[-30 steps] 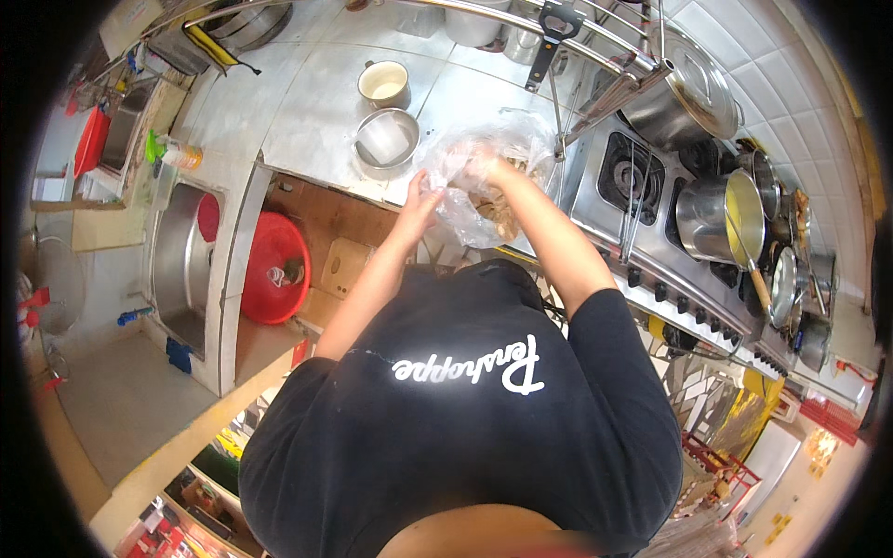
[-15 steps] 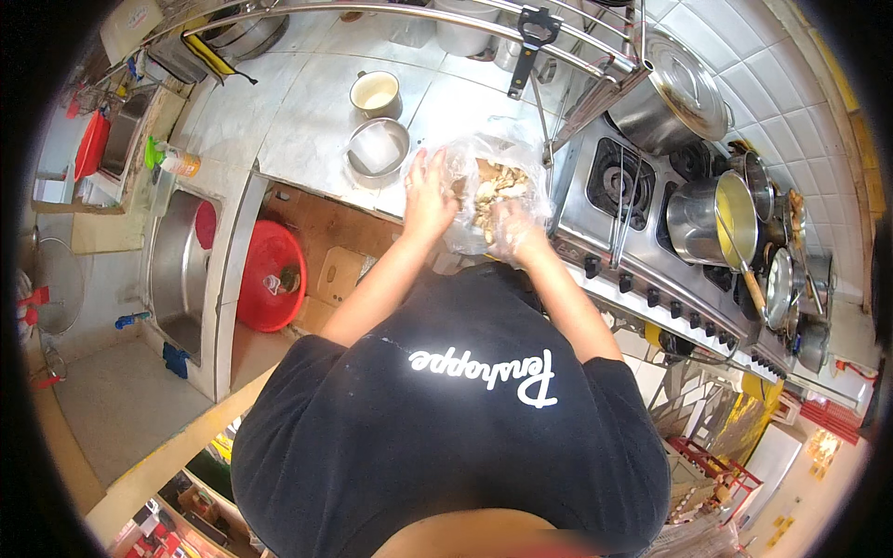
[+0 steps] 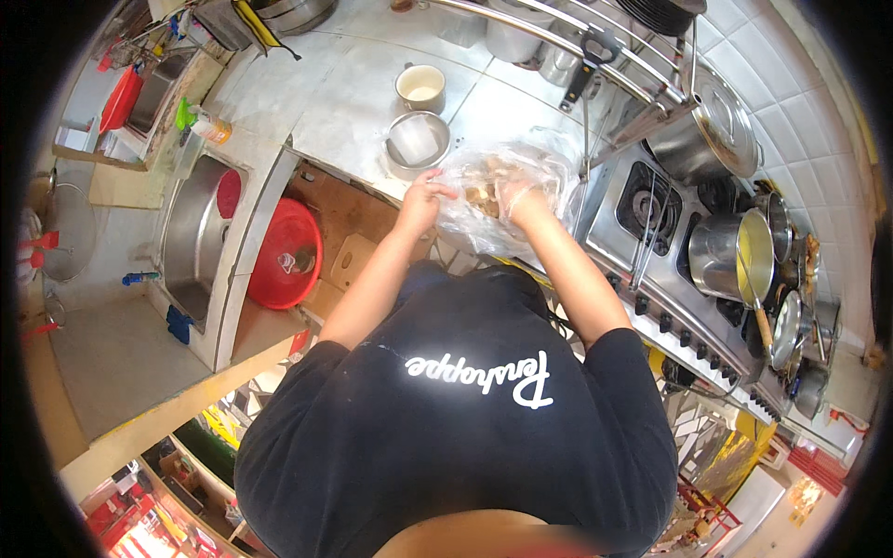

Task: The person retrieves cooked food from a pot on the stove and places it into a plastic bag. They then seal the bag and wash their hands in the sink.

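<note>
A clear plastic bag (image 3: 470, 230) lies on the tiled counter, with brown and cream pieces (image 3: 482, 197) inside, of a kind I cannot make out. My left hand (image 3: 428, 197) pinches the bag's left edge. My right hand (image 3: 523, 201) reaches into the bag's mouth among the pieces; clear plastic covers it, and its fingers are hidden. Just beyond my left hand stands a round metal bowl (image 3: 443, 153) with a whitish translucent piece (image 3: 415, 139) in it. Behind that is a cream mug (image 3: 420, 86) with pale contents.
To the right is a gas stove (image 3: 609, 219) with a lidded stockpot (image 3: 693, 149) and a pot of yellow liquid (image 3: 721, 256) with a wooden-handled utensil. A metal rack (image 3: 642, 88) overhangs the counter. At left are a steel sink (image 3: 191, 251) and a red basin (image 3: 284, 251) below the counter.
My right hand has moved deeper into the bag, and the bag's plastic now covers more of the pieces. My left hand has shifted to the bag's edge. The whole view has moved slightly.
</note>
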`<act>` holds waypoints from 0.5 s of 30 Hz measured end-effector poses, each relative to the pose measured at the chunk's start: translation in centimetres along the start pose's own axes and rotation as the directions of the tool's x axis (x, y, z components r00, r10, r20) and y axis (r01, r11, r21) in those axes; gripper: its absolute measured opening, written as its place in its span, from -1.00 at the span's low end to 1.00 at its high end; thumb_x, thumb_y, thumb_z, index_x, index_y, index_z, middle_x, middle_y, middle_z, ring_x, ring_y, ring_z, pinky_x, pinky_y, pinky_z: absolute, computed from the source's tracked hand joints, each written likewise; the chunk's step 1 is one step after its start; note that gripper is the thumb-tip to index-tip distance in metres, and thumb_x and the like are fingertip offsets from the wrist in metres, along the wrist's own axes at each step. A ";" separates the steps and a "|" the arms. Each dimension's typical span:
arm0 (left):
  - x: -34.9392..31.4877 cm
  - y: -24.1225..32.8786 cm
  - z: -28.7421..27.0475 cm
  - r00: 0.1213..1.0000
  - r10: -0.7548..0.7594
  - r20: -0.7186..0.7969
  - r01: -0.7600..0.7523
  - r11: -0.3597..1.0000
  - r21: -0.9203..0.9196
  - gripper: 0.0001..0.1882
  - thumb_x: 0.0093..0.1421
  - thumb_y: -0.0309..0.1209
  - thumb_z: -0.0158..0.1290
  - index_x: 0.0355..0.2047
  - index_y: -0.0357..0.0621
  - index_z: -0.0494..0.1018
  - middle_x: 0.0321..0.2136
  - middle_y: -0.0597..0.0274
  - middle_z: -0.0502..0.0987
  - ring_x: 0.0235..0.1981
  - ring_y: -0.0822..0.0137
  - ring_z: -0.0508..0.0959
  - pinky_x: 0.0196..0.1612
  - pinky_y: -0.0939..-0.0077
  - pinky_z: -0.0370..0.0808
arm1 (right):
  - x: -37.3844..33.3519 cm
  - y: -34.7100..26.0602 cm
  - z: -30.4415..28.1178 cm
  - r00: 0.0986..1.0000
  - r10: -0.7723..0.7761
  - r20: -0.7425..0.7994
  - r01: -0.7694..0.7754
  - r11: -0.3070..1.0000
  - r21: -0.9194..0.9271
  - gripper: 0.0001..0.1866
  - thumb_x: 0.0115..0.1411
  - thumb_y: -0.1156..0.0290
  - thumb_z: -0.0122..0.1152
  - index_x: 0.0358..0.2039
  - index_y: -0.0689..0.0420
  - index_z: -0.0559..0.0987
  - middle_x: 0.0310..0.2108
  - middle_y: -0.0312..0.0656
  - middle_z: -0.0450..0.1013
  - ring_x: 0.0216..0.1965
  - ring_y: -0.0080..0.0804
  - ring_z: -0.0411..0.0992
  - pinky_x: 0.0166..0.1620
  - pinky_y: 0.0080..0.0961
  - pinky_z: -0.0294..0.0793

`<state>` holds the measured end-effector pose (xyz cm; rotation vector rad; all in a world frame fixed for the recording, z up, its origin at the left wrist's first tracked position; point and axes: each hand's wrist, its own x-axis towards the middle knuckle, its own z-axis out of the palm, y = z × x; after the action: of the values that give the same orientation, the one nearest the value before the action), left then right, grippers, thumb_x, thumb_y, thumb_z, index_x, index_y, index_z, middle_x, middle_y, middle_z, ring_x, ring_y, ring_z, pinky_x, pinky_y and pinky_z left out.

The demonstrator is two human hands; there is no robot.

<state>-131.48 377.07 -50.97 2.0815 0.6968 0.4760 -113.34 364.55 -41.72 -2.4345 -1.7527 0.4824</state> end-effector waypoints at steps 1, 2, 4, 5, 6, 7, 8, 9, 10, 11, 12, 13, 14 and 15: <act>0.6 0.5 0.0 1.000 -0.021 0.020 0.019 0.995 0.098 -0.37 -0.10 -0.75 -0.16 0.05 -0.10 0.32 0.10 -0.15 0.26 0.11 0.02 0.31 0.14 0.37 0.25 | 0.9 -0.7 0.5 0.995 0.005 -0.100 -0.010 0.999 -0.043 -0.57 0.08 0.12 0.09 -0.10 0.08 0.52 -0.04 -0.02 0.42 -0.05 -0.08 0.41 0.01 -0.29 0.38; 1.1 0.9 0.0 0.998 -0.035 0.056 0.022 0.979 0.204 -0.32 -0.10 -0.74 -0.17 0.11 -0.10 0.28 0.10 -0.18 0.26 0.12 -0.02 0.30 0.16 0.34 0.23 | 0.5 -0.9 1.1 0.977 -0.170 -0.130 0.138 0.965 -0.221 -0.60 0.14 0.16 0.01 -0.04 0.04 0.49 -0.02 -0.05 0.41 0.00 -0.09 0.39 0.00 -0.16 0.38; 1.9 1.8 0.1 0.990 -0.139 -0.007 0.139 0.988 0.068 -0.31 -0.07 -0.70 -0.16 0.17 -0.12 0.21 0.10 -0.21 0.25 0.12 -0.06 0.27 0.18 0.31 0.19 | 1.5 -2.3 2.5 0.984 -0.047 -0.170 0.006 0.973 -0.232 -0.59 0.16 0.21 -0.02 0.01 0.01 0.45 0.02 -0.08 0.38 0.04 -0.11 0.35 0.00 -0.08 0.36; 2.4 2.1 0.3 0.983 -0.182 -0.024 0.182 0.983 0.000 -0.29 -0.05 -0.67 -0.16 0.20 -0.13 0.17 0.10 -0.22 0.24 0.13 -0.08 0.26 0.20 0.30 0.17 | 2.1 -2.5 3.0 0.991 0.045 -0.124 -0.074 0.968 -0.238 -0.59 0.17 0.23 -0.04 0.04 0.00 0.42 0.04 -0.10 0.36 0.07 -0.11 0.33 -0.01 -0.04 0.35; 2.8 2.4 0.5 0.968 -0.249 -0.030 0.249 0.969 -0.007 -0.32 0.00 -0.51 -0.08 0.21 -0.18 0.14 0.09 -0.23 0.24 0.14 -0.10 0.24 0.20 0.31 0.16 | 2.8 -2.6 3.2 0.993 0.063 -0.100 -0.082 0.977 -0.197 -0.57 0.17 0.26 -0.03 0.06 0.00 0.40 0.07 -0.11 0.33 0.09 -0.11 0.32 -0.01 0.00 0.35; 3.2 2.7 1.1 0.961 -0.274 -0.031 0.275 0.961 0.035 -0.30 0.00 -0.45 -0.06 0.22 -0.18 0.10 0.10 -0.24 0.23 0.14 -0.11 0.23 0.21 0.31 0.16 | 3.6 -2.5 3.5 0.995 0.104 -0.005 -0.104 0.982 -0.155 -0.56 0.17 0.28 -0.03 0.09 -0.01 0.37 0.09 -0.12 0.31 0.11 -0.11 0.30 -0.01 0.03 0.34; 3.5 3.0 1.8 0.948 -0.315 -0.045 0.318 0.945 0.075 -0.26 0.00 -0.40 -0.04 0.24 -0.18 0.06 0.10 -0.25 0.21 0.15 -0.11 0.23 0.21 0.31 0.15 | 4.2 -2.4 3.7 0.985 0.143 0.094 -0.132 0.985 -0.112 -0.54 0.17 0.30 -0.02 0.11 -0.01 0.35 0.12 -0.13 0.28 0.12 -0.11 0.28 0.00 0.06 0.33; 3.6 3.1 2.3 0.931 -0.364 -0.032 0.365 0.922 0.129 -0.22 0.00 -0.34 -0.02 0.26 -0.17 0.01 0.11 -0.26 0.20 0.15 -0.12 0.22 0.21 0.31 0.15 | 4.7 -2.5 4.1 0.978 0.169 0.122 -0.151 0.978 -0.146 -0.54 0.16 0.31 -0.01 0.11 -0.01 0.35 0.14 -0.14 0.26 0.13 -0.12 0.27 0.00 0.07 0.32; 3.7 3.0 2.7 0.919 -0.391 -0.050 0.394 0.917 0.057 -0.17 -0.02 -0.35 0.00 0.27 -0.17 -0.05 0.11 -0.27 0.18 0.15 -0.11 0.21 0.21 0.31 0.15 | 5.3 -2.6 4.5 0.970 0.195 0.146 -0.168 0.969 -0.179 -0.54 0.16 0.32 0.00 0.11 0.00 0.36 0.15 -0.15 0.25 0.14 -0.12 0.27 0.01 0.08 0.32; 3.7 2.7 3.0 0.905 -0.424 -0.040 0.425 0.905 0.001 -0.12 -0.04 -0.36 0.03 0.29 -0.16 -0.10 0.12 -0.27 0.16 0.16 -0.11 0.21 0.21 0.31 0.15 | 5.9 -2.7 4.8 0.956 0.224 0.191 -0.180 0.959 -0.220 -0.54 0.15 0.33 0.01 0.11 0.00 0.36 0.17 -0.16 0.23 0.14 -0.13 0.27 0.01 0.08 0.32; 3.6 2.3 3.2 0.890 -0.454 -0.027 0.453 0.890 -0.052 -0.06 -0.06 -0.37 0.06 0.30 -0.16 -0.16 0.13 -0.27 0.15 0.16 -0.11 0.20 0.21 0.31 0.15 | 6.6 -2.8 5.1 0.942 0.240 0.235 -0.192 0.959 -0.208 -0.49 0.15 0.34 0.01 0.15 -0.04 0.29 0.23 -0.14 0.10 0.16 -0.11 0.24 0.01 0.11 0.31; 3.4 1.7 3.2 0.911 -0.413 -0.015 0.410 0.908 -0.080 -0.04 -0.08 -0.41 0.06 0.30 -0.15 -0.19 0.13 -0.27 0.14 0.16 -0.10 0.21 0.21 0.31 0.15 | 7.3 -2.8 5.3 0.918 0.256 0.302 -0.199 0.958 -0.206 -0.44 0.14 0.35 0.01 0.20 -0.09 0.23 0.29 -0.13 -0.04 0.18 -0.09 0.21 0.01 0.13 0.30; 3.0 1.0 3.3 0.928 -0.373 -0.003 0.370 0.922 -0.115 -0.01 -0.10 -0.45 0.07 0.31 -0.15 -0.23 0.14 -0.27 0.12 0.16 -0.10 0.21 0.21 0.32 0.16 | 7.7 -2.7 5.5 0.905 0.263 0.335 -0.206 0.959 -0.196 -0.38 0.14 0.36 0.01 0.24 -0.13 0.16 0.34 -0.11 -0.17 0.20 -0.07 0.19 0.01 0.16 0.30; 2.5 0.3 3.3 0.936 -0.353 0.007 0.350 0.925 -0.145 0.02 -0.12 -0.49 0.08 0.31 -0.15 -0.26 0.14 -0.27 0.11 0.16 -0.10 0.21 0.21 0.32 0.16 | 8.0 -2.7 5.7 0.903 0.254 0.345 -0.184 0.957 -0.223 -0.41 0.13 0.37 0.01 0.21 -0.10 0.20 0.31 -0.10 -0.07 0.17 -0.09 0.23 -0.01 0.12 0.32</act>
<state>-127.59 376.49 -52.34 1.7681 0.9952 0.3312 -115.25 372.38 -47.97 -2.8467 -1.7198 0.8963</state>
